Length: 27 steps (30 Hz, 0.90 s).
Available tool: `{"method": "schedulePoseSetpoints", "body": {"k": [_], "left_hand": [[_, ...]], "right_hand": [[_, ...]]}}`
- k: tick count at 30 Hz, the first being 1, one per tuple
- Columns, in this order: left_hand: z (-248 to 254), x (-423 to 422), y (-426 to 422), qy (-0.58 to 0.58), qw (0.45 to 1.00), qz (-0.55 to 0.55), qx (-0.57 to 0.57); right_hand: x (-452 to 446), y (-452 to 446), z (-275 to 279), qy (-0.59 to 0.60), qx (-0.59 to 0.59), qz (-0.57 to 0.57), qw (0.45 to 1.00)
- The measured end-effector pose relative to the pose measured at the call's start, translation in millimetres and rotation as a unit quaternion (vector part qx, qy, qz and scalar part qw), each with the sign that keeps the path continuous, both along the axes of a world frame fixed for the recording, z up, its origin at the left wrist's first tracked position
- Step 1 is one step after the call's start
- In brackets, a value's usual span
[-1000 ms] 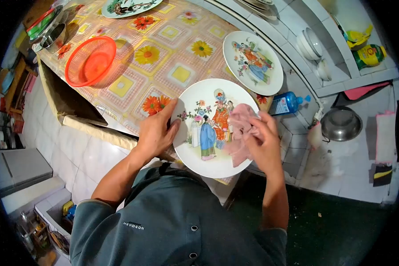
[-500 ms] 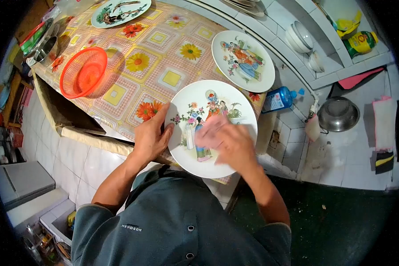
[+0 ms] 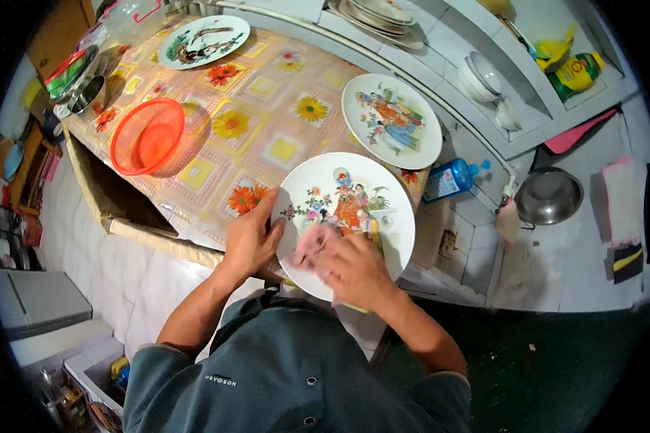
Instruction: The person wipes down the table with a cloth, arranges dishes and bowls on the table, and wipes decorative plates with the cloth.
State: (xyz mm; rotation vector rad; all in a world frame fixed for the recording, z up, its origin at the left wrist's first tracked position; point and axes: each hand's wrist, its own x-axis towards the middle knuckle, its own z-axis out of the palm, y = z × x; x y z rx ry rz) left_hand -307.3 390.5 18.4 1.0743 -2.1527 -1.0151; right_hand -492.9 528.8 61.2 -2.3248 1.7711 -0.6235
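Note:
A white plate (image 3: 390, 209) painted with figures and flowers is tilted toward me at the table's near edge. My left hand (image 3: 251, 234) grips its left rim, thumb on the front face, the other fingers partly hidden behind. In my right hand (image 3: 360, 270) is a pink cloth (image 3: 315, 245), pressed on the lower left of the plate's painted face and slightly blurred. Another painted plate (image 3: 392, 121) of the same kind lies just beyond, at the table's right edge. A third plate (image 3: 204, 42), with a dark green and black picture, lies at the far side.
On the flowered tablecloth (image 3: 267, 94) stand an orange plastic basket (image 3: 148, 137) and a metal bowl (image 3: 87, 97) at the left. A blue bottle (image 3: 448, 180) stands beyond the right edge. Stacked plates (image 3: 379, 18) and white bowls (image 3: 479, 76) sit on shelves; a steel basin (image 3: 549, 196) is at the right.
My right hand and the cloth have slid down and left across the plate, uncovering the orange-robed figure. My left hand keeps its hold on the rim. The whole view has shifted slightly.

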Motion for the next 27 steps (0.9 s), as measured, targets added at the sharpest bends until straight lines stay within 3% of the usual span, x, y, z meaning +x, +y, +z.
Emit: {"method": "schedulePoseSetpoints", "body": {"k": [2, 4, 8, 10, 12, 13, 14, 16, 18, 20, 21, 22, 24, 26, 27], "left_hand": [[0, -1, 0, -0.002, 1.0, -0.002, 0.013], [-6, -1, 1, 0.032, 0.997, 0.004, -0.066], [1, -2, 4, 0.0, 1.0, 0.009, 0.02], [-6, -5, 5, 0.037, 0.999, 0.014, -0.017], [-6, -3, 5, 0.009, 1.0, 0.018, -0.012], [-7, -2, 5, 0.0, 0.999, 0.028, -0.015], [-7, -2, 5, 0.007, 1.0, 0.022, -0.018], [-9, -1, 6, 0.006, 0.999, 0.031, -0.022], [-6, -2, 5, 0.003, 1.0, 0.013, -0.028], [2, -2, 6, -0.027, 0.999, 0.01, 0.019], [4, -2, 7, -0.018, 1.0, 0.004, 0.001], [6, -2, 8, -0.01, 1.0, -0.003, -0.017], [6, -2, 6, -0.041, 0.999, -0.009, -0.001], [8, -2, 6, -0.008, 1.0, -0.01, -0.005], [4, -1, 7, -0.006, 0.998, 0.014, -0.065]], "right_hand": [[-9, 10, 12, -0.031, 0.028, 0.005, 0.999], [-27, 20, 13, -0.002, 0.026, -0.151, 0.988], [-30, 31, 14, 0.011, 0.029, -0.089, 0.996], [-34, 25, 19, -0.021, 0.029, -0.018, 0.999], [-43, 24, 20, -0.18, 0.058, -0.073, 0.979], [-46, 26, 18, -0.188, 0.058, -0.062, 0.979], [-50, 27, 17, -0.321, 0.065, -0.096, 0.94], [-57, 28, 14, -0.562, 0.087, -0.16, 0.807], [-58, 26, 19, -0.568, 0.073, -0.128, 0.81], [-56, 21, 17, -0.504, 0.016, -0.126, 0.854], [-53, 18, 16, -0.403, -0.028, -0.123, 0.906], [-46, 15, 10, -0.343, -0.036, -0.13, 0.93], [-44, 8, 6, -0.111, -0.026, -0.087, 0.99], [-40, 7, 6, -0.092, -0.037, -0.068, 0.993], [-38, 7, 6, -0.069, -0.043, -0.063, 0.995]]}}
